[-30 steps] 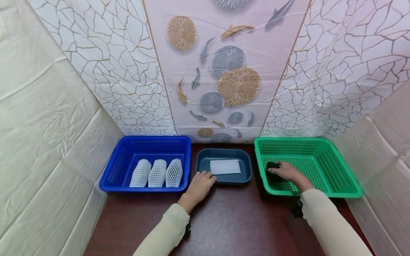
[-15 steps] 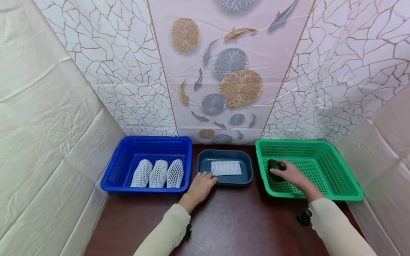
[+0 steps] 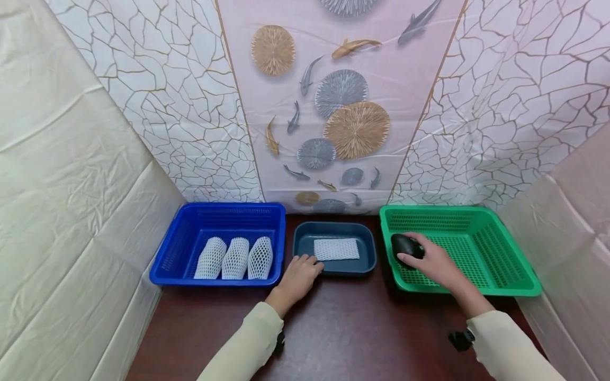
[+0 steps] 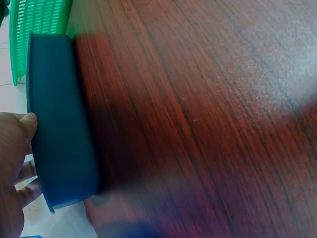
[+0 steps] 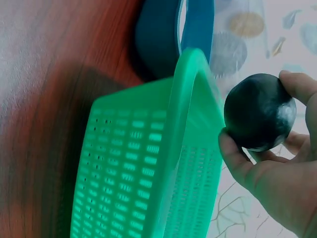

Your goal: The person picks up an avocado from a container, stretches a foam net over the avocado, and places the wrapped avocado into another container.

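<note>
In the head view my right hand [image 3: 436,262] grips a dark, shiny, rounded fruit [image 3: 405,250] like an avocado over the left part of the green basket [image 3: 517,264]. The right wrist view shows the fruit [image 5: 258,113] between thumb and fingertips, lifted clear of the basket's rim. My left hand [image 3: 299,276] is at the front left corner of a dark blue-grey tray [image 3: 333,269], its thumb and fingers holding the rim in the left wrist view. A flat white foam net sleeve [image 3: 336,248] lies inside this tray.
A blue basket [image 3: 216,282] stands left of the tray, with three puffed white foam net sleeves [image 3: 235,259] side by side; their contents cannot be told. All containers sit on a dark reddish wood table [image 3: 343,328]. Patterned cloth walls [image 3: 200,106] close in the back and sides.
My right hand has raised the dark fruit off the green basket's floor, turning it so that it shows more. My left hand has stayed at the tray's corner.
</note>
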